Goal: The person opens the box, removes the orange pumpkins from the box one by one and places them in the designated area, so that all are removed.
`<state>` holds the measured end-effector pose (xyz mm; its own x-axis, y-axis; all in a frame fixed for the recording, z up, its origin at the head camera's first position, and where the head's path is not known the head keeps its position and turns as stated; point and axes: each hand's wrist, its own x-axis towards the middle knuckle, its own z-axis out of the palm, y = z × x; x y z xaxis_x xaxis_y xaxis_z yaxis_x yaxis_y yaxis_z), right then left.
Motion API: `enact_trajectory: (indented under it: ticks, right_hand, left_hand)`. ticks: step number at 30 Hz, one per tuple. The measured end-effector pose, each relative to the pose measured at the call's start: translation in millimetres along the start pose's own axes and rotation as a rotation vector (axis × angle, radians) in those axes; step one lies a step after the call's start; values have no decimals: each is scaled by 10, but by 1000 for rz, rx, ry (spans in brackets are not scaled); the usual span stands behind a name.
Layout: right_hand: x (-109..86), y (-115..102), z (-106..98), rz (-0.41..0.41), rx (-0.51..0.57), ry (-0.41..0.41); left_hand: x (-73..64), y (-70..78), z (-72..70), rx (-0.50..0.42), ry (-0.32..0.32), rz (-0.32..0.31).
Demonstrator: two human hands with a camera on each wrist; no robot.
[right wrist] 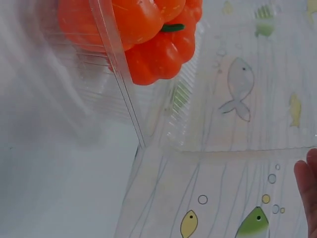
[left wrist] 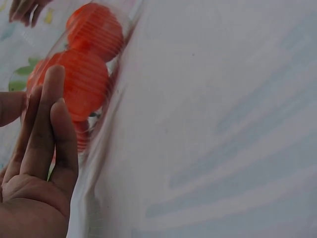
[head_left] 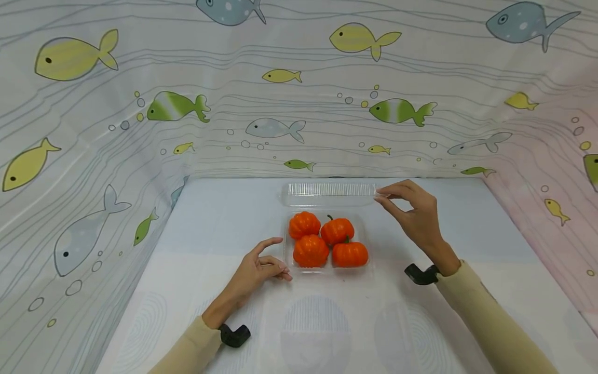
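Note:
Several small orange pumpkins with green stems sit in a clear plastic box on the table. Its clear ribbed lid stands raised along the back side of the box. My right hand pinches the lid's right edge between thumb and fingers. In the right wrist view, fingertips show at the lid's border. At the left side of the box, my left hand lies with its fingers loosely extended. Seen from the left wrist, those fingers overlap the box wall in front of the pumpkins.
The white table carries pale blue and grey patterns. A curtain printed with fish hangs behind it and along both sides. A black strap mount sits at the left wrist, another mount at the right.

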<state>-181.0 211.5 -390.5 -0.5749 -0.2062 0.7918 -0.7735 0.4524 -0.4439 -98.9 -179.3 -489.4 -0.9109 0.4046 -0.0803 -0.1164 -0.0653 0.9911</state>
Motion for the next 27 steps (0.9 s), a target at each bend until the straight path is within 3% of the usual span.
enact_trajectory:
  ticks: [11, 16, 21, 27]
  right_hand:
    - [126, 117, 120, -6, -20, 105]
    - [244, 51, 182, -23, -18, 156]
    - [330, -41, 240, -2, -24, 177]
    - [355, 20, 288, 35, -21, 183]
  left_hand:
    - [5, -6, -20, -9, -17, -7]
    - [2, 4, -20, -26, -23, -14]
    - [6, -4, -30, -38, -25, -15]
    - [8, -14, -37, -49, -22, -24]
